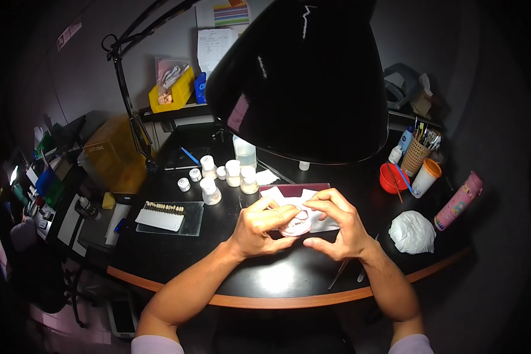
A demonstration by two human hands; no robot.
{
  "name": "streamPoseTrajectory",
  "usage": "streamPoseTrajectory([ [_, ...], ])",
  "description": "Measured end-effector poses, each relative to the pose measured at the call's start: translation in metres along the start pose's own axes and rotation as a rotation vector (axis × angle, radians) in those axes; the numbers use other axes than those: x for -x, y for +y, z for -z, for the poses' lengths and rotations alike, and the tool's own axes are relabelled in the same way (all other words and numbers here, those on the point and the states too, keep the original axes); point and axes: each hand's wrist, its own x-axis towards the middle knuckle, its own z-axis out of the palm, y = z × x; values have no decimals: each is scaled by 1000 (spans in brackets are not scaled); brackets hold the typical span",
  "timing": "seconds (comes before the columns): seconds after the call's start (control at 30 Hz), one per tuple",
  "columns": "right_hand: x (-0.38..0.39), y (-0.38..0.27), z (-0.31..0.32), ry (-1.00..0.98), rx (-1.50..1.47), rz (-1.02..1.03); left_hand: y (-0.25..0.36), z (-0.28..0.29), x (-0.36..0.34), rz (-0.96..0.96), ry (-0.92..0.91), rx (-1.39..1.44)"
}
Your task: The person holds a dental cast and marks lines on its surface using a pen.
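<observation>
Near the front middle of the desk, my left hand is closed around a pinkish-white dental model, thumb on top and fingers beneath. My right hand is curved beside the model's right side. Its fingertips reach the model's upper edge, while its thumb stays apart lower down. Whether those fingertips touch the model, I cannot tell. White tissue lies behind and under the hands, partly hidden. Beyond it shows a dark red flat item.
A large black lamp head hangs over the desk. Several small white jars and a tooth shade guide stand left. To the right are a red bowl, a crumpled white bundle, a pink bottle and a brush holder.
</observation>
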Motion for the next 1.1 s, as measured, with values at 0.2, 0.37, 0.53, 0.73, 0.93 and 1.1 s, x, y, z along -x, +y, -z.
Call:
streamPoseTrajectory([
  [0.2,-2,6,-10,-9,41,43,-2,-4,-5,-39,3,-16],
  [0.37,0,5,-14,-36,1,-24,-3,-6,-1,-3,-26,32],
  [0.53,0,4,-14,-77,6,-36,-5,-6,3,30,-66,53],
  [0.73,1,7,-15,-77,3,-30,-6,-5,2,-1,-77,47],
  [0.93,0,7,-14,-87,-8,-41,-7,-5,3,4,-93,30],
  [1.1,0,10,-10,-18,15,-7,2,-8,0,662,-58,698],
])
